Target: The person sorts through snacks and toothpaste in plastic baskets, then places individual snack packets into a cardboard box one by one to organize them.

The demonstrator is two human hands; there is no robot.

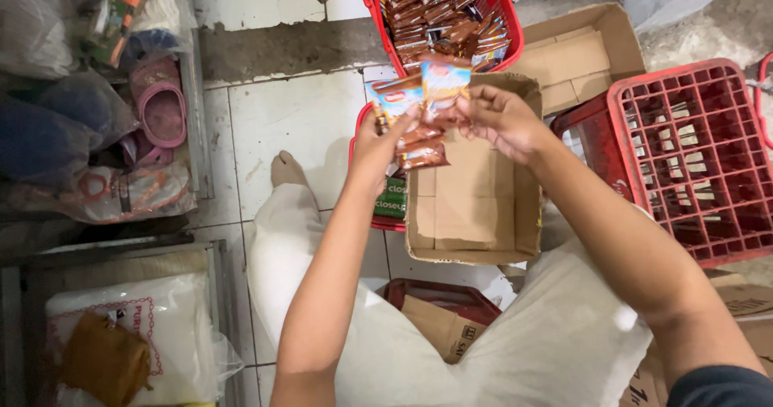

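Note:
My left hand point(378, 145) grips a bunch of brown and blue snack sachets point(419, 109), fanned upward. My right hand point(503, 117) pinches the same bunch at its right side, near a blue-and-orange sachet point(445, 78). Both hands hover over an open, empty cardboard box point(471, 238) that rests on my lap. Beyond the hands a red plastic basket point(507, 20) holds many more brown sachets point(443, 8).
A red plastic crate point(700, 149) stands at the right, and a second open cardboard box point(576, 53) lies behind it. Another red basket point(386, 214) sits under the lap box. Pink sandals point(161, 109), bags and a white sack point(137, 326) line the left.

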